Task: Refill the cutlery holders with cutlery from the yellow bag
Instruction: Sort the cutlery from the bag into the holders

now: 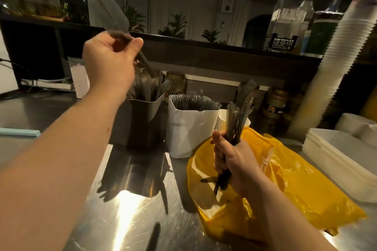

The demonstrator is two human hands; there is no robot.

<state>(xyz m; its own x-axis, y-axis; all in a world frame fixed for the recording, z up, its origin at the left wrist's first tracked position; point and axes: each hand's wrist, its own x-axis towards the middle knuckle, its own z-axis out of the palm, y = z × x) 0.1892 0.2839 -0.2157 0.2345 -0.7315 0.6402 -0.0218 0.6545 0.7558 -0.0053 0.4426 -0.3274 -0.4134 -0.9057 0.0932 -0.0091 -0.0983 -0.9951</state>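
Roughly mid-task. Left hand [110,63] is raised over the left holder [145,122], fingers pinching a blurred knife [108,12], blade up, handle end pointing down at the holder, not in yet. Right hand [232,161] has its fingers wrapped tight round a bundle [238,112] of cutlery, upright over the yellow bag [302,181] slumped on the bench [126,216]. Left holder has knives, middle holder [191,128] is packed with forks, third holder [221,119] behind is unclear. The bundle is left to sort; can't tell what remains in the bag.

Café service counter: steel worktop [126,199], stacked paper cups [346,47], syrup bottles [306,2], cutlery holders [191,126].
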